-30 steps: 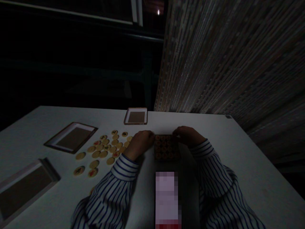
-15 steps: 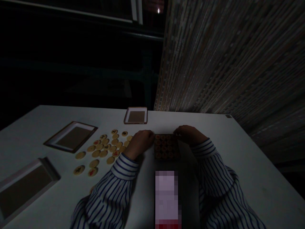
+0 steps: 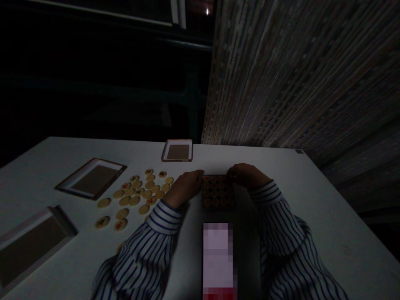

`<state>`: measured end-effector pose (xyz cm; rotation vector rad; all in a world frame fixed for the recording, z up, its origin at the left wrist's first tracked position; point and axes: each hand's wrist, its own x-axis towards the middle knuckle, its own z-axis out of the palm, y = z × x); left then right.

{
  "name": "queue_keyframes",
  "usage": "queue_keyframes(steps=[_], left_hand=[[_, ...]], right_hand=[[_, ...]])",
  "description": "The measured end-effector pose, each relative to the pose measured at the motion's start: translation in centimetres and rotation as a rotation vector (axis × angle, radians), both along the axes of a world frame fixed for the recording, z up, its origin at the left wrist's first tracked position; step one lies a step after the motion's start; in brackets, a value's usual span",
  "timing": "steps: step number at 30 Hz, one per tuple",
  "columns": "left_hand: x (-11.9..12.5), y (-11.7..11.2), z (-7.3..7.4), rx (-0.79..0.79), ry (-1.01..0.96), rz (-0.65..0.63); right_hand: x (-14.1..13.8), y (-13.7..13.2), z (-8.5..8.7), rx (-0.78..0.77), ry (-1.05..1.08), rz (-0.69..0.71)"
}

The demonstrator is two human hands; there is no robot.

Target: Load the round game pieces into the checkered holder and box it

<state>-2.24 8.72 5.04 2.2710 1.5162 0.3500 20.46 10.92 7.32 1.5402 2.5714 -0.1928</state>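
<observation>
A small dark square box (image 3: pixel 218 208) sits in front of me, filled with rows of round Chinese chess pieces (image 3: pixel 215 193). My left hand (image 3: pixel 186 187) is at its far left corner, fingers closed on the edge. At the far right corner, my right hand (image 3: pixel 246 175) has its fingers curled and pinched on the rim. Dim light hides the exact fingertip contact. To the left of my left hand lie loose Chinese chess pieces (image 3: pixel 134 201), pale wooden discs; some show red or black characters, others look blank.
A shallow tray (image 3: pixel 163 156) stands at the back and another (image 3: pixel 96 195) at the left. A larger open box (image 3: pixel 62 221) is at the lower left. A phone-like object (image 3: pixel 218 258) with a blurred-out screen lies nearest me. A pleated curtain (image 3: pixel 281 75) hangs behind the white table (image 3: pixel 312 200).
The view has shifted very slightly. Both hands stay at the box's far corners, and the loose pieces lie as before.
</observation>
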Motion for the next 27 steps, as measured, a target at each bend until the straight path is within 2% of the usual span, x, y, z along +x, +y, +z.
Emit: queue_keyframes(steps=[9, 17, 27], left_hand=[[0.0, 0.04, 0.19, -0.029, -0.028, -0.043], [-0.03, 0.17, -0.28, 0.009, -0.045, -0.037], [0.03, 0.16, -0.06, -0.012, -0.011, -0.047]], right_hand=[[0.13, -0.03, -0.1, 0.011, -0.006, 0.015], [0.22, 0.0, -0.19, 0.003, 0.001, 0.022], [0.04, -0.14, 0.07, -0.015, -0.01, 0.009]])
